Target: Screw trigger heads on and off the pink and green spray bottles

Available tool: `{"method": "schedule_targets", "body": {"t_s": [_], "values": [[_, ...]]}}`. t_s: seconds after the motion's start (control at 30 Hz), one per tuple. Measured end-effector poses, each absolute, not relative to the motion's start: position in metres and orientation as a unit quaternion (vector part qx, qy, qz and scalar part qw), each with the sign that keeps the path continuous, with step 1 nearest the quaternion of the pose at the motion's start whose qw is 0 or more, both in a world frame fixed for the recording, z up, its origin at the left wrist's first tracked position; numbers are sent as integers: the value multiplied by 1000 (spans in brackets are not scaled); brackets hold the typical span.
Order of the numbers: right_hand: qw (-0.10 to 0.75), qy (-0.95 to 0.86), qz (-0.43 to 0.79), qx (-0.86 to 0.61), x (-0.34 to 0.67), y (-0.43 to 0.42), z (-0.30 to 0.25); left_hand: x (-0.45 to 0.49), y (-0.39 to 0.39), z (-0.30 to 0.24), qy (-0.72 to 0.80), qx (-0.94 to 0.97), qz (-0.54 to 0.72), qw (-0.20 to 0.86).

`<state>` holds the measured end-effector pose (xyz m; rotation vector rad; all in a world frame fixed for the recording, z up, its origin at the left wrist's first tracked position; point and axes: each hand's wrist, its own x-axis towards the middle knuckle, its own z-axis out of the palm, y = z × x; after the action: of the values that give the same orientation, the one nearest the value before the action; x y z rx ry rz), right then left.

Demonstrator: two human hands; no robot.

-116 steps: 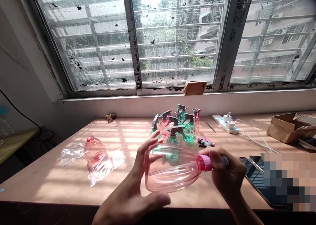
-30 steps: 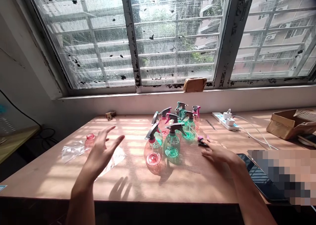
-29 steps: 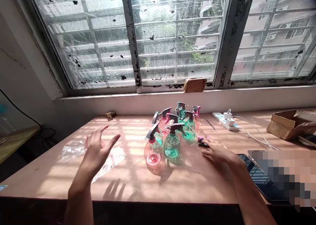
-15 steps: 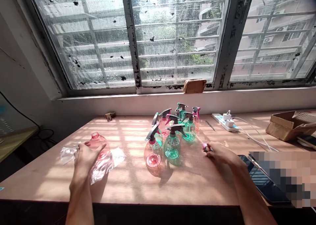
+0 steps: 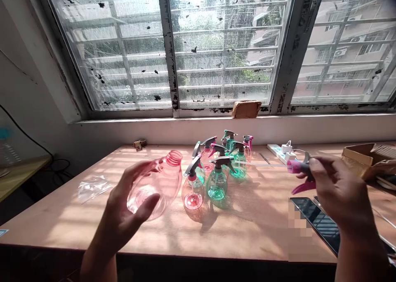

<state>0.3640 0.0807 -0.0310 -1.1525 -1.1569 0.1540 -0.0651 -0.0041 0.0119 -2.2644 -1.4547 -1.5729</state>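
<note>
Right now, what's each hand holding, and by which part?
Left hand: transparent pink bottle, by its body. Right hand: trigger spray head, by the end opposite its pink collar.

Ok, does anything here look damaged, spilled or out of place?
The window frame looks worn, with dark patches, as if paint had flaked. A crumpled bag lies loose at the left on the table, like stray wrapping. The bottle held in the left hand tilts, nothing odd. I see no spill.

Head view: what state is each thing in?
Translucent pink plastic bottle: uncapped, tilted, in left hand.
Grey-and-magenta plastic spray head: unattached, in right hand.
Translucent green and pink plastic spray bottles: upright, assembled.
Clear plastic bag: crumpled.
Brown cardboard box: open.
White power strip: adapters plugged in.
</note>
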Motion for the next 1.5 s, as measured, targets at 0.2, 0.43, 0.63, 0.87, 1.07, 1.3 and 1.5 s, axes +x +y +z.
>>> {"method": "schedule_targets", "body": {"t_s": [0.2, 0.43, 0.63, 0.87, 1.07, 1.3, 1.5], "values": [[775, -428, 46, -462, 327, 38, -7, -46, -2, 13, -386, -839, -384, 9], [730, -504, 104, -451, 321, 40, -12, -33, -4, 12, -364, -859, -359, -7], [696, -568, 156, -411, 292, 32, -23, -19, -6, 8, -365, -863, -350, -13], [645, -677, 117, -334, 271, 32, -40, -11, -4, 5, -358, -870, -339, -12], [618, -724, 74, -298, 279, 39, -38, -12, -5, 6, -348, -871, -346, -11], [588, -755, 119, -266, 278, 40, -36, -12, -8, 4, -359, -852, -381, -9], [527, -798, 185, -228, 278, 40, -31, -8, -10, 6, -327, -857, -397, 29]]}}
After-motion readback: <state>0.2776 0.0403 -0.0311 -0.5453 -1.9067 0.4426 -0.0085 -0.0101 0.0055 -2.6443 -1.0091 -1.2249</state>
